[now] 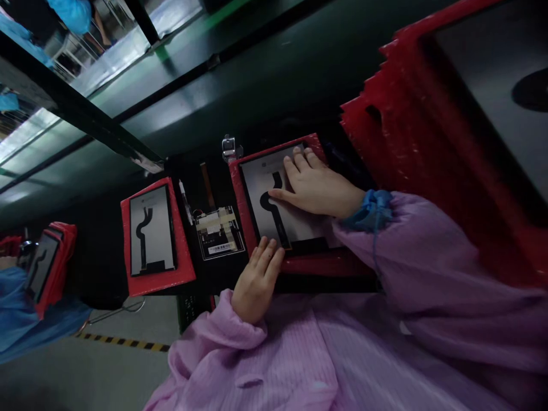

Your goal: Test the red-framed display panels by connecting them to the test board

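In front of me a flat display panel (257, 171), silvery with a black curved flex cable (277, 220), lies on a red bubble-wrap sleeve (240, 191). My right hand (314, 182) rests flat on the panel's upper right, fingers spread, thumb touching the cable near its round part. At the panel's lower edge my left hand (259, 277) lies with its fingers stretched out, the tips by the cable's lower end. Neither hand grips anything. Left of the panel sits a small circuit board (220, 231) with tape strips, a barcode label and a brown ribbon cable (208, 185).
Another panel (149, 234) on a red sleeve lies to the left, beside a white pen-like tool (185, 202). A tall stack of red sleeves (411, 142) rises at the right. A metal clip-like object (230, 147) sits behind. A co-worker's blue sleeve (21, 308) shows far left.
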The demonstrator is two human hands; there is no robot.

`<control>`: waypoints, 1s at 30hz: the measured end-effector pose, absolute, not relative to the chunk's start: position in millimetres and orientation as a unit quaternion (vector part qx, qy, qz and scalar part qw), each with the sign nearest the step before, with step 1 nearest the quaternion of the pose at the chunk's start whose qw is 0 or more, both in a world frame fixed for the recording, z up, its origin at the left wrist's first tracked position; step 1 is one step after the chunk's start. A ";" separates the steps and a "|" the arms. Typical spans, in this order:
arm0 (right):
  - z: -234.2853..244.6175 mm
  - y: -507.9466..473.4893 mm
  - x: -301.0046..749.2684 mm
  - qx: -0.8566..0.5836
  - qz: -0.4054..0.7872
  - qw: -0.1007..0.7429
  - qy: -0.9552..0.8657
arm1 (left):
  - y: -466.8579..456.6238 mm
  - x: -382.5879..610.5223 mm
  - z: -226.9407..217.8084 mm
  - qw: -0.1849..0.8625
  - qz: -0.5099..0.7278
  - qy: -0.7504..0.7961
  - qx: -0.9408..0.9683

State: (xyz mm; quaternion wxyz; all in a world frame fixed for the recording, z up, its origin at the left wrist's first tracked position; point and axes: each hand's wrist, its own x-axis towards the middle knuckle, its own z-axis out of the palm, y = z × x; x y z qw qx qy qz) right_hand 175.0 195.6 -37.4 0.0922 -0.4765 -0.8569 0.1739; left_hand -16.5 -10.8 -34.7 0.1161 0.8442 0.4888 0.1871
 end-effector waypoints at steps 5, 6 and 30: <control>-30.6 192.4 165.0 -0.497 0.164 0.127 -0.843 | 9.6 -29.8 -4.4 0.221 0.208 0.462 0.833; -28.5 188.6 163.2 -0.502 0.159 0.144 -0.838 | 18.6 -36.8 6.4 0.238 0.216 0.459 0.828; -19.6 137.7 139.1 -0.367 0.530 0.372 -0.667 | 152.5 -105.9 -13.7 0.340 0.497 0.639 0.478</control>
